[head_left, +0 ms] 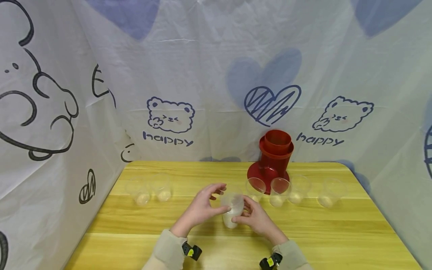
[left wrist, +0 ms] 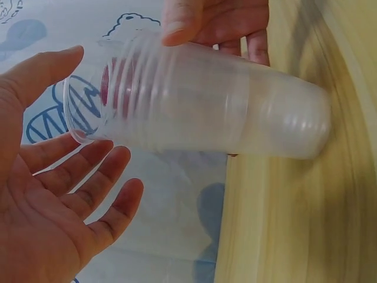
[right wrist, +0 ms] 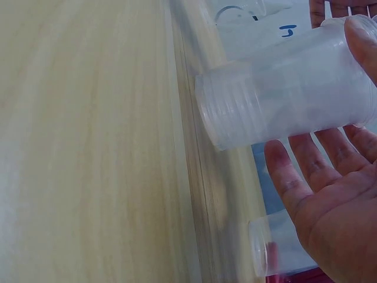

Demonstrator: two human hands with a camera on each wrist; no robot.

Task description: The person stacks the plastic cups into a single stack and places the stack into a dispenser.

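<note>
A stack of clear plastic cups (head_left: 234,200), nested in one another, is held between the hands over the middle of the table. My right hand (head_left: 257,218) holds the stack from the right, its thumb on one side and fingers on the other. My left hand (head_left: 201,207) is at the rim end, fingers spread and thumb apart from them. In the left wrist view, the nested cups (left wrist: 206,100) lie across the picture, with left fingertips close to or touching the rim. The right wrist view shows the cup bottoms (right wrist: 247,106) pointing away from the right palm.
Single clear cups stand on the wooden table (head_left: 135,232): two at the left, including one cup (head_left: 164,193), and several at the right, including one cup (head_left: 327,198). Behind them rises a red cylindrical stand (head_left: 275,161) with a round base. A printed cloth (head_left: 209,93) hangs behind.
</note>
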